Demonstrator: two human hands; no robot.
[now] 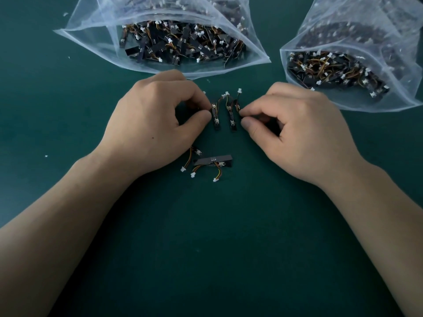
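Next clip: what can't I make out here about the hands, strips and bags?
Head view:
- right strip: lower half hidden by the right hand pinching it.
- left strip: its left edge covered by the left hand pinching it.
- left bag, right bag: cut off by the frame edges; contents too tangled to count.
- middle strip: markings too small.

Nothing legible is showing: no word, label, brand or number is appearing on the black strips [212, 159] or the clear bags [91, 26]. The strips are showing only tiny pale marks, too small to read.
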